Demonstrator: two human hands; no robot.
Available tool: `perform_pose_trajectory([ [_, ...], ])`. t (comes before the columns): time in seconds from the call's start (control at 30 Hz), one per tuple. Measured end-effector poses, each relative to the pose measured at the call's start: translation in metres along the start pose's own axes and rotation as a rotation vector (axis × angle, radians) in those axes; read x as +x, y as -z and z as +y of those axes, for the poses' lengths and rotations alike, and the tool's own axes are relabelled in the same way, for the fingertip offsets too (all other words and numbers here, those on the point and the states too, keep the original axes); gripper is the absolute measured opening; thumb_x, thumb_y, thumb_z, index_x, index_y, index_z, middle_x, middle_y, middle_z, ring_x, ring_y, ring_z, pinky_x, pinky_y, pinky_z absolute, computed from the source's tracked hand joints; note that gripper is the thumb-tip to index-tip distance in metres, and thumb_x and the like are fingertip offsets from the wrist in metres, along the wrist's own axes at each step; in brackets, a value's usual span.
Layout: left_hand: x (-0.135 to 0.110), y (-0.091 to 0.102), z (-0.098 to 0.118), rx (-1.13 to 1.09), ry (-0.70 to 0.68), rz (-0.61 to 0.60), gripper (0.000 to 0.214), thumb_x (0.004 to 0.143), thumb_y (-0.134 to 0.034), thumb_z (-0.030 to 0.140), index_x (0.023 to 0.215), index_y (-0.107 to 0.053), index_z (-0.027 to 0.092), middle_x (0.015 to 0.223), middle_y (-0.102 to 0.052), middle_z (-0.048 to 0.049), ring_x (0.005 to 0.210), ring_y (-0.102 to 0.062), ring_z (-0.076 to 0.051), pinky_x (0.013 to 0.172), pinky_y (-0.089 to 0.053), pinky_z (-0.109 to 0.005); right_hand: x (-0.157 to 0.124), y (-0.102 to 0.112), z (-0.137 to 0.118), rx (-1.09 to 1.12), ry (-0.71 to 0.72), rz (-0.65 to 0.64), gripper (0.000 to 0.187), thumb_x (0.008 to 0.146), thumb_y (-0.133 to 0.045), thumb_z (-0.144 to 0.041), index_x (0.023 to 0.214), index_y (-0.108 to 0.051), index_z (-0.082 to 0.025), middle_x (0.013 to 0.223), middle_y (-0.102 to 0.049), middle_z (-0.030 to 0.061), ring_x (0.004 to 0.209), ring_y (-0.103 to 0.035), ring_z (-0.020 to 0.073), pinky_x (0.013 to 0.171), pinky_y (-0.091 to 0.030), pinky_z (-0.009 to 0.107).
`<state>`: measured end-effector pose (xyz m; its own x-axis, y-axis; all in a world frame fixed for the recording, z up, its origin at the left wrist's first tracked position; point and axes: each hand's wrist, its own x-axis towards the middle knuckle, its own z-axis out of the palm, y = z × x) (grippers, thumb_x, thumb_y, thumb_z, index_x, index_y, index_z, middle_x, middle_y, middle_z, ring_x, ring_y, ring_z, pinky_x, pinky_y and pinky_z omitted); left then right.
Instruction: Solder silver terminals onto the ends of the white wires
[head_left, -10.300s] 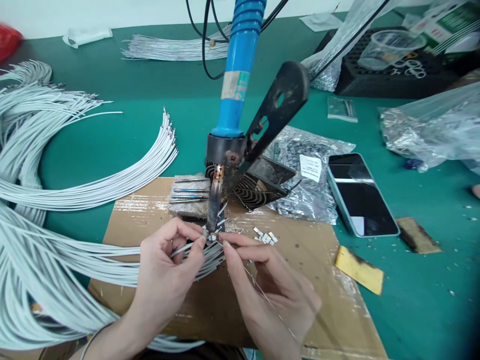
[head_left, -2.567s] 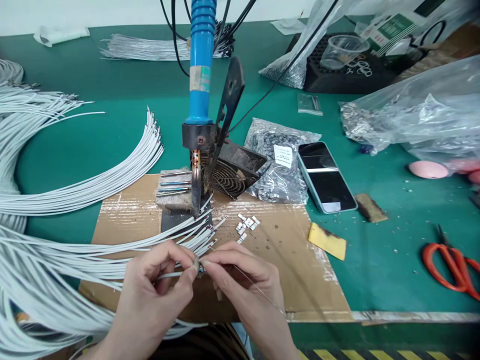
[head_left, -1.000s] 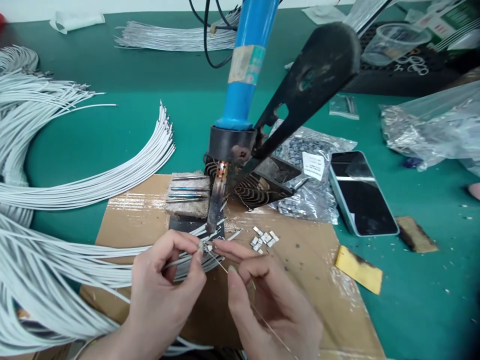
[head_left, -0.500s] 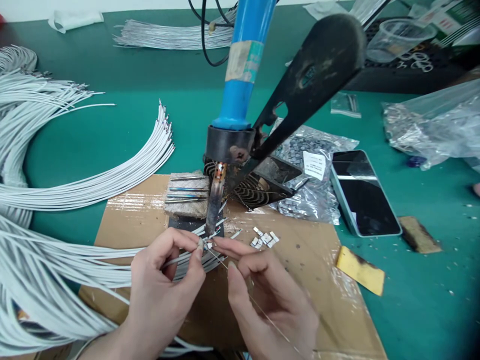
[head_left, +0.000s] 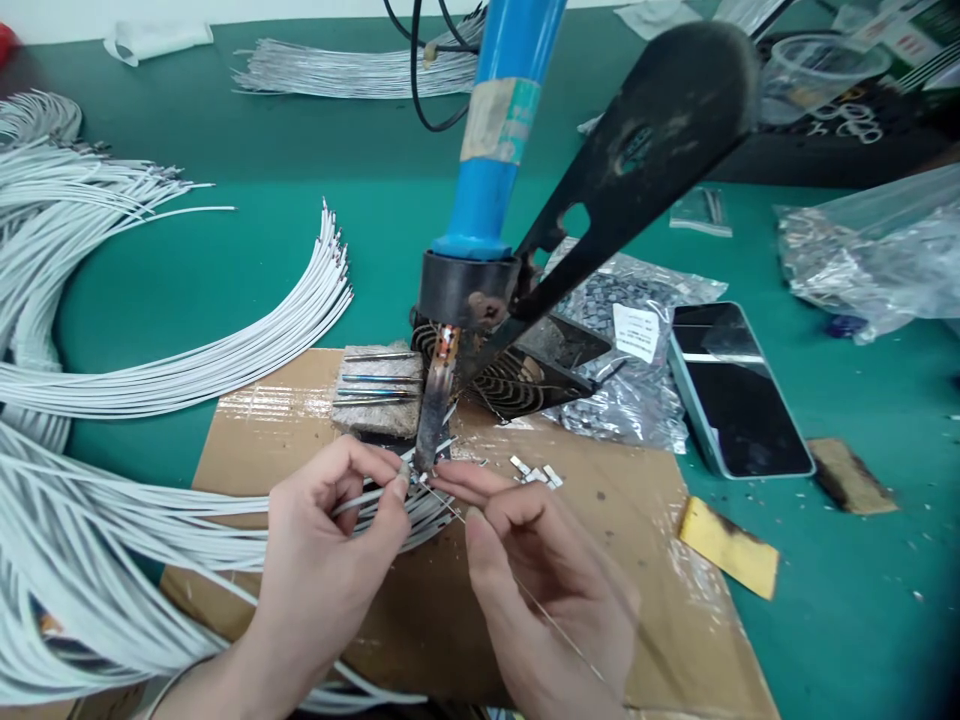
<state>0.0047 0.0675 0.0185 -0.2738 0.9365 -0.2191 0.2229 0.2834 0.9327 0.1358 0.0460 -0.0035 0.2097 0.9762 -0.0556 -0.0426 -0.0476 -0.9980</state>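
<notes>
Hands (head_left: 330,545) hold cable (head_left: 367,497) and wire (head_left: 555,626) (thin) near iron (head_left: 474,235)

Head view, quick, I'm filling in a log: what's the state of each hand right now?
Left hand: closed, pinching a white cable near its end.
Right hand: closed, holding a thin solder wire.

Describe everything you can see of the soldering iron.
The soldering iron leans tip-down, held in a black collar. Its blue, plastic-looking handle bears a beige-and-green label; below, the metal barrel is browned and perforated, ending in a dark tip near the left hand and right hand. Contact there is unclear.
</notes>
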Motion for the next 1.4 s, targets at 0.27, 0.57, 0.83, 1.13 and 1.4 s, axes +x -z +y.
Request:
perform_pose_trajectory([
  [0.27, 0.0031, 0.0001, 0.0061, -0.004, -0.011, -0.003, 0.009, 0.076, -0.070, 0.019, 0.067, -0.067, 0.019, 0.078, -0.078, -0.0048, 0.063, -0.066, -0.014, 0.048, -0.041, -0.020, 0.0022, 0.0016, -0.0025, -0.009, 0.007, -0.004, 0.022, 0.091, -0.066, -0.012, 0.075, -0.059, -0.025, 0.109, -0.083, 0.0037, 0.098, -0.080, 0.0196, 0.091, -0.064, 0.029],
  [0.57, 0.0037, 0.0000, 0.0056, -0.018, 0.001, -0.005, 0.008, 0.075, -0.071, 0.018, 0.068, -0.068, 0.020, 0.080, -0.077, -0.0043, 0.074, -0.071, -0.017, 0.048, -0.041, -0.019, 0.0030, -0.0004, -0.0049, 0.025, 0.005, 0.005, 0.022, 0.092, -0.065, -0.012, 0.076, -0.059, -0.025, 0.111, -0.083, 0.0001, 0.100, -0.080, 0.0162, 0.091, -0.063, 0.025],
  [0.83, 0.0043, 0.0011, 0.0081, -0.010, -0.033, -0.001, 0.011, 0.077, -0.071, 0.019, 0.066, -0.067, 0.019, 0.076, -0.077, -0.0039, 0.066, -0.069, -0.015, 0.047, -0.042, -0.019, 0.0031, -0.0006, -0.0059, 0.042, 0.006, 0.006, 0.022, 0.091, -0.065, -0.009, 0.076, -0.060, -0.025, 0.112, -0.083, 0.0015, 0.101, -0.080, 0.0177, 0.090, -0.064, 0.026],
  [1.13, 0.0019, 0.0020, 0.0048, -0.021, -0.038, 0.013, 0.011, 0.079, -0.072, 0.018, 0.069, -0.067, 0.020, 0.079, -0.077, -0.0032, 0.070, -0.069, -0.015, 0.049, -0.043, -0.019, 0.0030, -0.0008, -0.0079, 0.053, -0.007, 0.006, 0.022, 0.090, -0.066, -0.009, 0.075, -0.060, -0.024, 0.112, -0.083, 0.0044, 0.101, -0.081, 0.0204, 0.089, -0.065, 0.029],
  [1.4, 0.0030, 0.0044, 0.0076, 0.000, -0.037, -0.023, 0.011, 0.079, -0.071, 0.017, 0.069, -0.067, 0.019, 0.079, -0.078, -0.0045, 0.065, -0.067, -0.015, 0.048, -0.042, -0.020, 0.0021, -0.0022, -0.0073, 0.062, -0.023, 0.031, 0.021, 0.089, -0.071, -0.013, 0.074, -0.061, -0.025, 0.110, -0.083, 0.0041, 0.099, -0.081, 0.0211, 0.089, -0.065, 0.031],
])
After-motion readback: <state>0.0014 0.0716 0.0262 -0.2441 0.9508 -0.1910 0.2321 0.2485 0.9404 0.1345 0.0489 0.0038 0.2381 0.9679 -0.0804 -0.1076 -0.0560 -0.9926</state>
